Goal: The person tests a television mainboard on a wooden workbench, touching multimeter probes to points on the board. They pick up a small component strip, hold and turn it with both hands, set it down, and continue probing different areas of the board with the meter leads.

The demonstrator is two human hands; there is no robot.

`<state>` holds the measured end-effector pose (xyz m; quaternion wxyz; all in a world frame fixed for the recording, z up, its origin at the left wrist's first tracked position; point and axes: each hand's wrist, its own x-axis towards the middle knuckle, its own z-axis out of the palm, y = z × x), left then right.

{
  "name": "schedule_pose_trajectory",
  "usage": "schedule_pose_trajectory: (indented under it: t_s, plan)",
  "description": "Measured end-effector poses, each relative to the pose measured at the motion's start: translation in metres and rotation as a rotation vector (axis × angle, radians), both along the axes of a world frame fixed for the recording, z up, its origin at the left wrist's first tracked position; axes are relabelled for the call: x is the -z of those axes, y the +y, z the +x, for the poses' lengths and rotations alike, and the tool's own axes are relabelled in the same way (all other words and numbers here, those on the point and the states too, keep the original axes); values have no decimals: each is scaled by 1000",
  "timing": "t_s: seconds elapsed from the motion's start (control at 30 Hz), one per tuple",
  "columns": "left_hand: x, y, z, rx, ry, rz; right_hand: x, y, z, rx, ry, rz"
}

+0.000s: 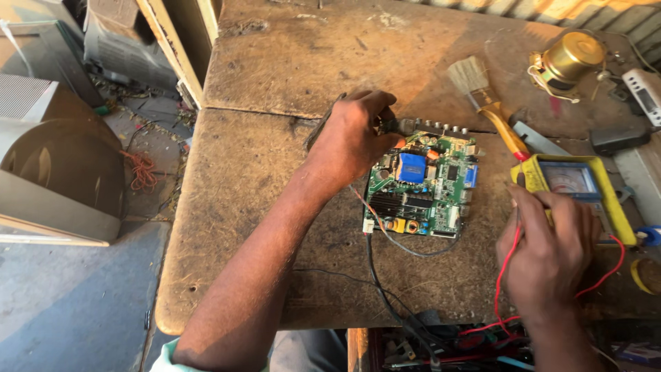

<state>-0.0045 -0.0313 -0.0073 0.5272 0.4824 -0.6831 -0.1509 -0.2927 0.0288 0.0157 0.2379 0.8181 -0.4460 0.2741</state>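
The green board point(423, 184) lies flat in the middle of the frame, on the wooden table point(275, 172). The left hand point(354, 141) rests on the board's upper left corner, fingers curled shut on a dark probe point(320, 127). The right hand point(551, 251), lower right, lies on the yellow meter point(575, 193), fingers pressed on its lower edge. Red wires point(506, 275) run under that hand. It looks like the checking is under way: the tools are out and the probe is at the board. The meter's face is too small to read.

A brush point(485, 100) and a gold can point(571, 62) sit at the upper right. The table is scratched and worn. Grey boxes point(48, 158) stand on the floor at the left.
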Motion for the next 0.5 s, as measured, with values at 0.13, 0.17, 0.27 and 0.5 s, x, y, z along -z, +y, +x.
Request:
schedule_pose_trajectory:
  t_s: [0.13, 0.17, 0.27, 0.5]
  plan:
    - [-3, 1, 0, -2, -9, -22, -4, -17, -14, 38, 83, 76]
    - [-3, 3, 0, 0, 3, -34, -4, -20, -16, 4, 24, 70]
    - [-6, 5, 0, 5, 29, -16, -1, -31, -15, -36, -247, 303]
    - [-13, 8, 0, 21, 41, 52, 17, -72, 2, 131, -506, 867]
